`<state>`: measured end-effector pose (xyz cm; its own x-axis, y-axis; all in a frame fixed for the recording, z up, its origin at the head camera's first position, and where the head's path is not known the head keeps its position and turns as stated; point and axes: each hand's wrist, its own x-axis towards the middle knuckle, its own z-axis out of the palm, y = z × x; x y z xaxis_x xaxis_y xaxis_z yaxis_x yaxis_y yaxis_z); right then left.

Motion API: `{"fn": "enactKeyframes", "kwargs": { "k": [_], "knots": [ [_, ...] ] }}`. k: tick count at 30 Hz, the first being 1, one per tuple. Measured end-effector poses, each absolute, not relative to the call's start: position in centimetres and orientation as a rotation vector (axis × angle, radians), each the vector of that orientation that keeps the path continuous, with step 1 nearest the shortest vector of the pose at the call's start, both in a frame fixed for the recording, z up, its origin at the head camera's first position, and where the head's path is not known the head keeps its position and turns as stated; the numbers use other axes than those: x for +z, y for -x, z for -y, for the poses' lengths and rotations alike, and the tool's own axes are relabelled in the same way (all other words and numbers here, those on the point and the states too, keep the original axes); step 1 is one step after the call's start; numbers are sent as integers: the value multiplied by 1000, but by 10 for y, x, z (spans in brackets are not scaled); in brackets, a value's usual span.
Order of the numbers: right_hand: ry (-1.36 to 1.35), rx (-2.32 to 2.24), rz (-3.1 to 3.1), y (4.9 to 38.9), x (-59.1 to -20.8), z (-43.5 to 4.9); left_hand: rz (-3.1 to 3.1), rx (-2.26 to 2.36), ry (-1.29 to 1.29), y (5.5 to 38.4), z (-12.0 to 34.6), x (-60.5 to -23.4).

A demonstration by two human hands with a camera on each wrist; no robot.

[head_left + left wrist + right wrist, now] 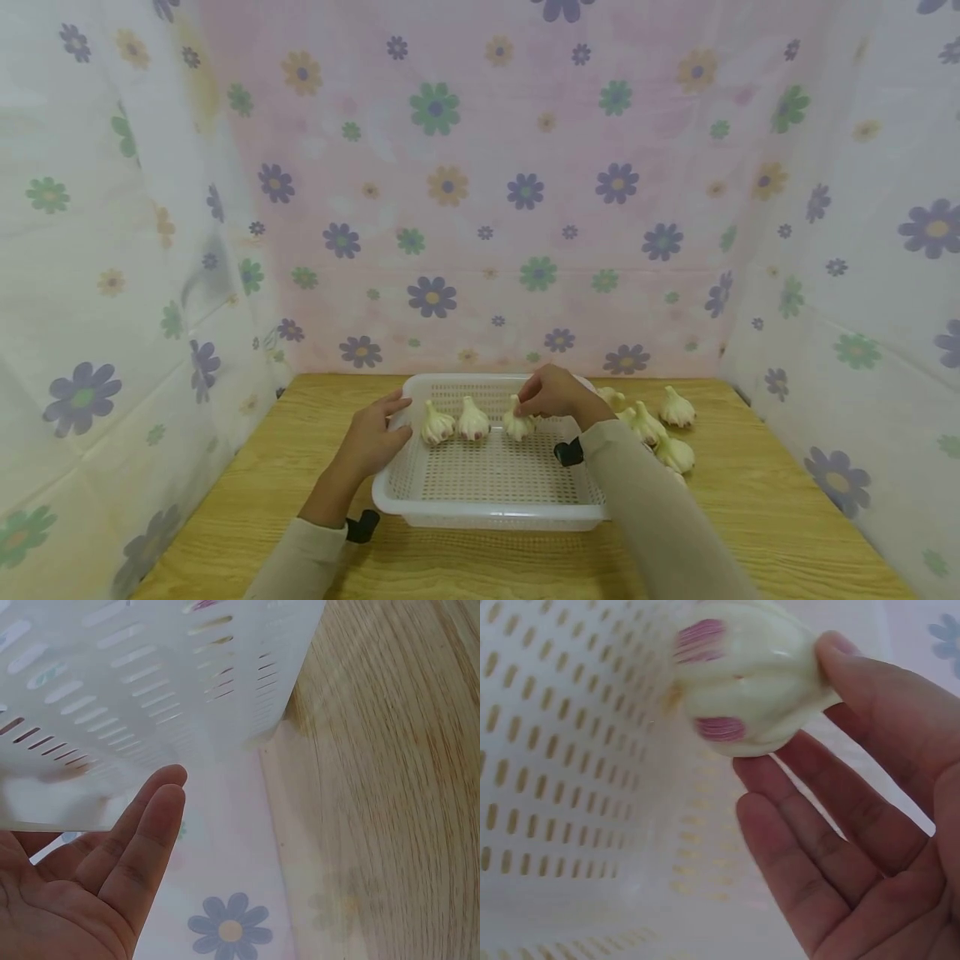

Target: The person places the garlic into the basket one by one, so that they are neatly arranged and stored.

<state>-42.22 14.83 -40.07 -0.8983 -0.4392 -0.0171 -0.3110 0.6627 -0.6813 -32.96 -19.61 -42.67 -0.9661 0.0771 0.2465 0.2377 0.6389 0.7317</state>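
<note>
A white slotted plastic basket [491, 512] stands on the wooden table. My right hand [555, 392] pinches a garlic bulb [517, 425] by its stem, just inside the basket's back part. In the right wrist view, the thumb and fingers of the right hand [870, 832] are at the stem of this bulb [742, 682], which shows purple patches. Two other garlic bulbs, one on the left [437, 425] and one beside it [473, 421], stand upright in the basket. My left hand [378, 433] rests at the basket's left rim, with fairly straight fingers [146, 847] along the outer wall.
Right of the basket lies a pile of garlic bulbs [647, 425], partly hidden by my right sleeve. A single garlic bulb [677, 408] sits behind them. Flower-patterned cloth [495, 208] encloses the wooden table [757, 500] at the back and sides.
</note>
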Motion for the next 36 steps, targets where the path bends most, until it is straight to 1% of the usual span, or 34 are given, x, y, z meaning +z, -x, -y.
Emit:
{"fn": "enactKeyframes", "kwargs": {
  "k": [8,18,36],
  "knots": [
    [572,-1023,-2723,423,-408,-139,2660,-1221,278,329,197,-427],
    [438,-1009,-2749,420,-411,-125,2652,-1211,266,331,201,-429],
    [515,-945,-2708,420,-414,-124,2658,-1191,263,332,202,-429]
  ]
}}
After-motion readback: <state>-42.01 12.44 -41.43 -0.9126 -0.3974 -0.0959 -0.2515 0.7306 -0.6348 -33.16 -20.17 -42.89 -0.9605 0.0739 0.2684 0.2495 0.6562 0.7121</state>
